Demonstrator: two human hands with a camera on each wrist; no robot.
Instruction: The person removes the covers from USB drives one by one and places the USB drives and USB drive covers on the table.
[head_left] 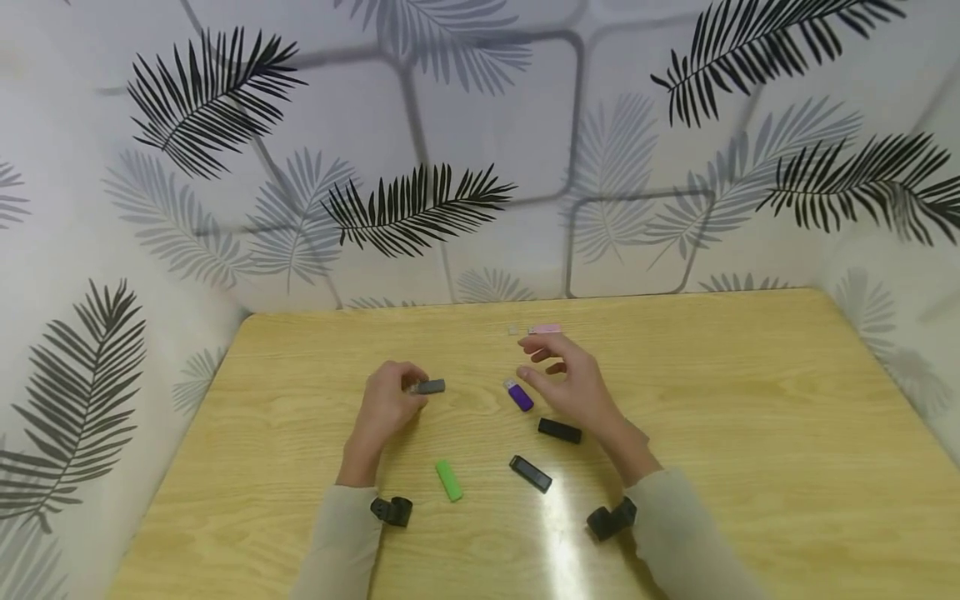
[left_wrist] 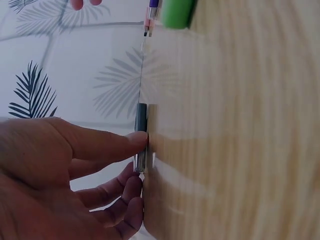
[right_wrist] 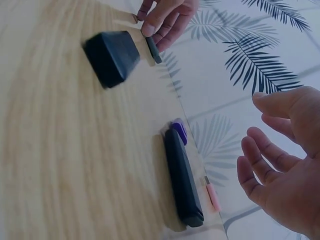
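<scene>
My left hand pinches a grey USB stick by its metal plug end, low over the wooden table. In the left wrist view the thumb lies across the stick, while the other fingers curl below. My right hand hovers with loosely bent fingers, holding nothing. Just left of its thumb lies a purple USB stick with its metal plug showing. A black USB stick lies beneath that wrist, and in the right wrist view it partly hides the purple stick.
Nearer me on the table lie a green USB stick and another dark one. A pink USB stick and a tiny pale piece sit by the back edge. Behind rises a leaf-patterned sheet.
</scene>
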